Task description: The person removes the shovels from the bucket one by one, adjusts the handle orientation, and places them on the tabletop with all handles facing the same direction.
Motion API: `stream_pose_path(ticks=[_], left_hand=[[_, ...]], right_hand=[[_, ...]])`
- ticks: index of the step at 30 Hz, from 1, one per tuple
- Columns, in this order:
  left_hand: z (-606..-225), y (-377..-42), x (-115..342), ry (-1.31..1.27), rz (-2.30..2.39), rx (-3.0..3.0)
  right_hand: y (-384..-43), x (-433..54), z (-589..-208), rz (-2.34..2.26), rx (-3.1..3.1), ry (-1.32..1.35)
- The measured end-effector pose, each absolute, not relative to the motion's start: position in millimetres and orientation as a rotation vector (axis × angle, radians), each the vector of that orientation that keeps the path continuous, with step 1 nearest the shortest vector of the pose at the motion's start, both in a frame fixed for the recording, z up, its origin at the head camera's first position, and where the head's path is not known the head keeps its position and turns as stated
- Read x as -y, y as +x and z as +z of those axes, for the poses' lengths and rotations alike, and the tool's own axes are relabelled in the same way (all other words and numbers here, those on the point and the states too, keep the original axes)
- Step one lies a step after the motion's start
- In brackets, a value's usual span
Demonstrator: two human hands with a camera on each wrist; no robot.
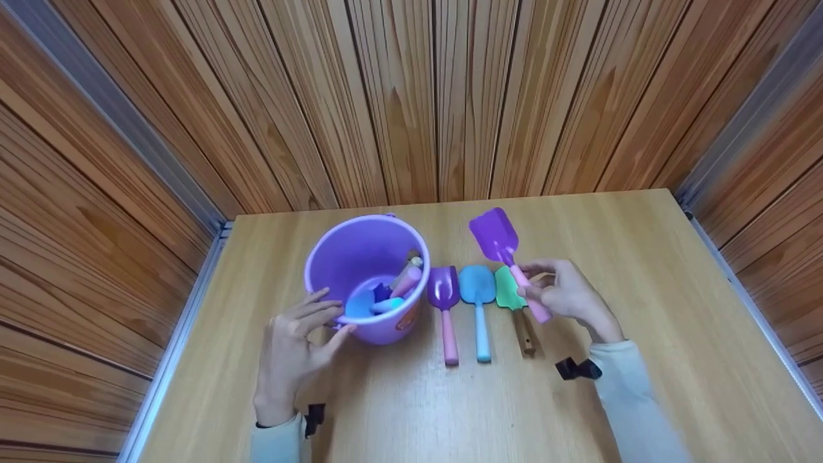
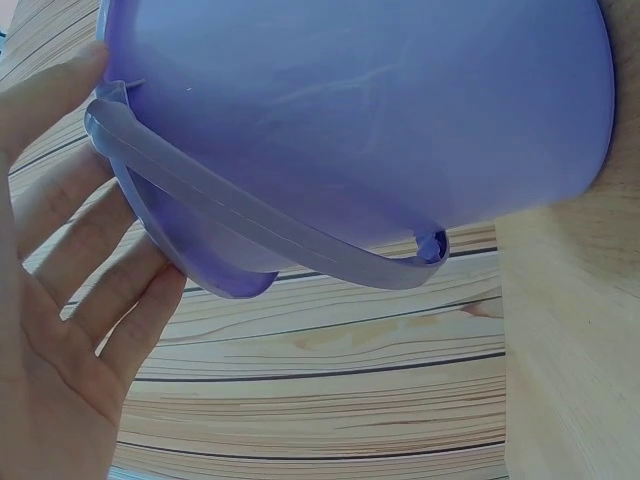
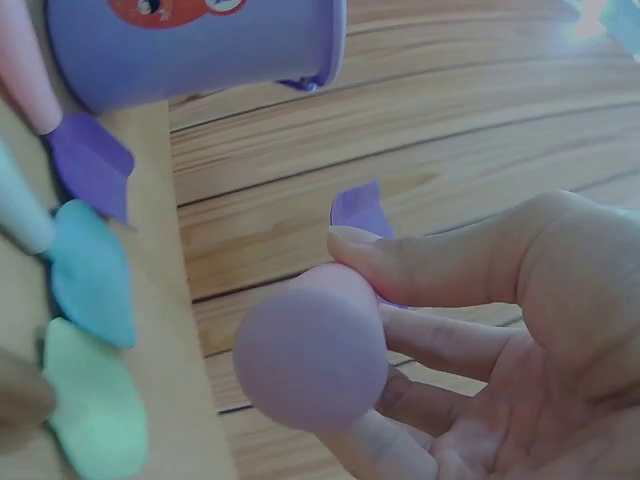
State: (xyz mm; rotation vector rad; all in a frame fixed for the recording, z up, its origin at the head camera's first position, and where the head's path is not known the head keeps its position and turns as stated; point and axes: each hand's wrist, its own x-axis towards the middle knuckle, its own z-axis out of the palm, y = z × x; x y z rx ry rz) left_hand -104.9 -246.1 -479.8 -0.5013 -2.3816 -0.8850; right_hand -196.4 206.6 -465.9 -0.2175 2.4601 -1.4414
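I've R hand (image 1: 569, 292) pinching raised shovel (image 1: 496, 238) right of bucket (image 1: 370, 252), L hand (image 1: 292, 347) gripping rim (image 1: 366, 218). Prob carry step; nxt needs steady pinch.

No text, brand or number can be read. 1 label shows: a red-orange sticker (image 3: 183, 14) on the outer wall of the purple bucket (image 3: 200, 68), cut off by the top edge of the right wrist view, its dark and white marks illegible; the head view shows it too small to read.
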Motion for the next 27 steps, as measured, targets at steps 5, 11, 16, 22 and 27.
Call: stream_pose_path(ticks=[5, 11, 16, 22, 27], left_hand=[[-481.5, -105.3, 243.4, -0.505, -0.898, 2.391], [-479.2, -105.9, 244.4, -0.485, -0.917, 2.394], [-477.5, -106.4, 245.5, -0.505, -0.906, 2.388], [-479.3, -106.3, 245.8, -0.559, -0.852, 2.345], [-478.4, -105.6, 246.2, -0.532, -0.85, 2.369]], right_hand=[[-187.0, -224.4, -483.9, -1.47, -2.445, -0.146], [-183.3, -236.9, -500.1, -1.497, -2.388, -0.062], [-183.1, -242.6, -507.8, -1.46, -2.373, -0.016], [-182.5, -250.8, -514.2, -1.41, -2.352, -0.002], [-185.2, -256.9, -521.4, -1.364, -2.376, 0.024]])
